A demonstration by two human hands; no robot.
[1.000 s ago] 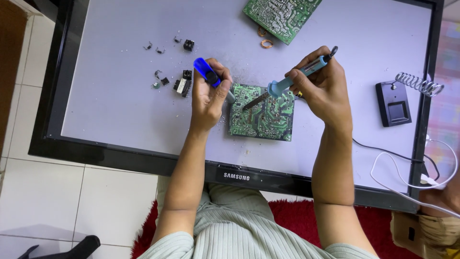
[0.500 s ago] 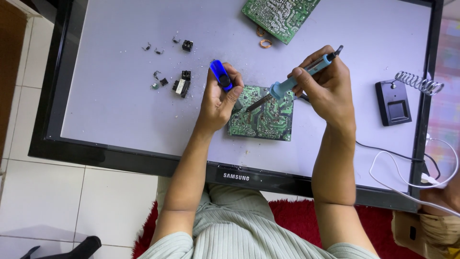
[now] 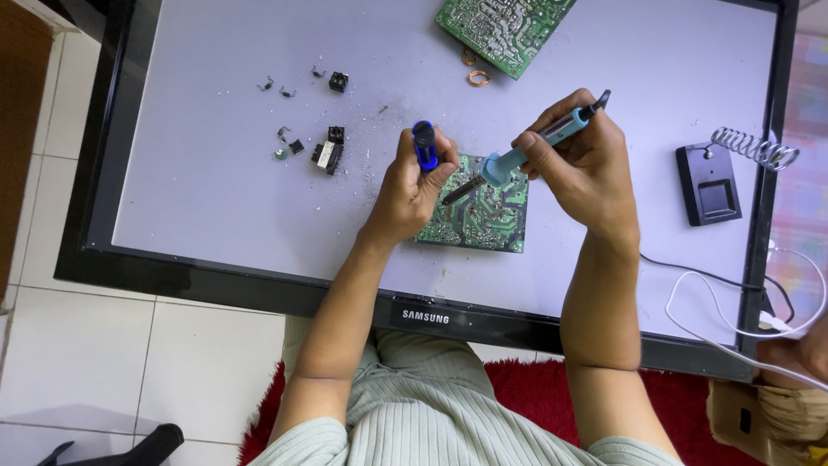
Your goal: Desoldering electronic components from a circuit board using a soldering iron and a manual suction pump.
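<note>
Head view: right hand [image 3: 580, 164] clamped on light, stiff soldering iron [image 3: 533, 148] by its blue handle, left hand [image 3: 412, 185] wrapped around blue desoldering pump [image 3: 424, 143], probably, above fragile circuit board [image 3: 479, 214].

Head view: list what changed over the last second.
The left hand carried its blue tool rightward, onto the left edge of the green circuit board. The right hand kept the soldering iron tip on the board. Loose parts and the iron stand stayed put.
</note>
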